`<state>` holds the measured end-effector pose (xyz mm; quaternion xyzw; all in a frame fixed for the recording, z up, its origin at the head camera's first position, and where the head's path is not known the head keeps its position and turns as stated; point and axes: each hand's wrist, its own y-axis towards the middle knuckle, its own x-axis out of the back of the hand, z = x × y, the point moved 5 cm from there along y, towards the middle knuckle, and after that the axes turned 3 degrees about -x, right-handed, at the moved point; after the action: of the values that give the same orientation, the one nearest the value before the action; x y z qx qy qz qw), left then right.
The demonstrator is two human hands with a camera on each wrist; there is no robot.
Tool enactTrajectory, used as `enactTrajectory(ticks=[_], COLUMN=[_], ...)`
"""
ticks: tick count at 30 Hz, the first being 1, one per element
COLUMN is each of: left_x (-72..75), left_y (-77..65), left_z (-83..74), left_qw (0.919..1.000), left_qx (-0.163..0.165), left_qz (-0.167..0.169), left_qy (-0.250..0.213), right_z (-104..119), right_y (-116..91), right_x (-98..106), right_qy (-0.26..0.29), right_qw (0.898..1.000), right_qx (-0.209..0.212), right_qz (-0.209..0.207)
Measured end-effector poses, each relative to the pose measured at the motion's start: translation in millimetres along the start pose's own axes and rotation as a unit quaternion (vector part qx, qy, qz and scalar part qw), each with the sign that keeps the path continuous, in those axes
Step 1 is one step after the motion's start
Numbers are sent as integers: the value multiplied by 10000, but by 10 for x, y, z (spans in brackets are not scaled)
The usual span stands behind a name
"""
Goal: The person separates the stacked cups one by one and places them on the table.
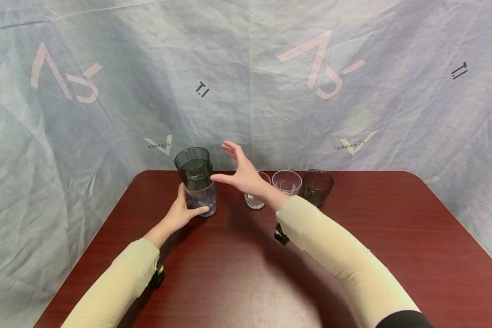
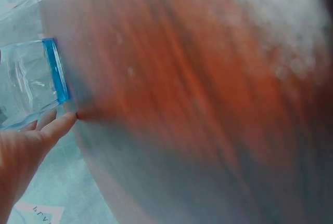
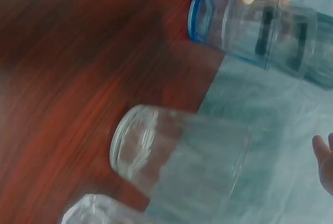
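Observation:
On the left of the table stands a clear glass with a blue base (image 1: pixel 202 200), and my left hand (image 1: pixel 180 212) grips it low, thumb in front. The blue base also shows in the left wrist view, with the left hand (image 2: pixel 31 151) along its side. A dark grey glass (image 1: pixel 192 171) sits in its top, bottom end nested inside. Beside the dark glass my right hand (image 1: pixel 243 173) is held up, fingers spread and thumb pointing toward it. Whether the thumb touches the glass I cannot tell. In the right wrist view the right hand's fingers (image 3: pixel 325 164) hold nothing.
To the right, along the table's back, stand a clear glass (image 1: pixel 254 201), partly behind my right hand, another clear glass (image 1: pixel 287 181) and a dark glass (image 1: pixel 318 189). A printed grey cloth (image 1: pixel 246 114) hangs behind the reddish-brown table (image 1: pixel 238 273).

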<state>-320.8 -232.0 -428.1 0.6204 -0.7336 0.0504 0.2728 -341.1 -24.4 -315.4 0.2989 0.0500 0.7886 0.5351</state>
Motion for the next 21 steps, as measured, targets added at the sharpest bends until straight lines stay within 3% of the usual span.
enactTrajectory(ticks=[5,8,11,15,21], left_x=[-1,-1,-5,-1,5], left_y=[1,-30,-36,-1,-5], left_z=[-8,-159,-158,6,20], left_qw=[10000,9999,9998,9998,9999], left_qx=[9,45,122,164,146], left_qz=[23,80,116,98,86], left_qy=[-68,-82,-90,-14,31], right_z=[5,-7,-30,-48,-55], right_y=[63,85,105,123,153], right_x=[-166,-250,-319,-400,-499], right_qy=[72,130,185,209,163], right_qw=[9999,9995,9992,9989,9989], right_qx=[-102,-258,-348,-369,-339], right_qz=[61,95,109,200,273])
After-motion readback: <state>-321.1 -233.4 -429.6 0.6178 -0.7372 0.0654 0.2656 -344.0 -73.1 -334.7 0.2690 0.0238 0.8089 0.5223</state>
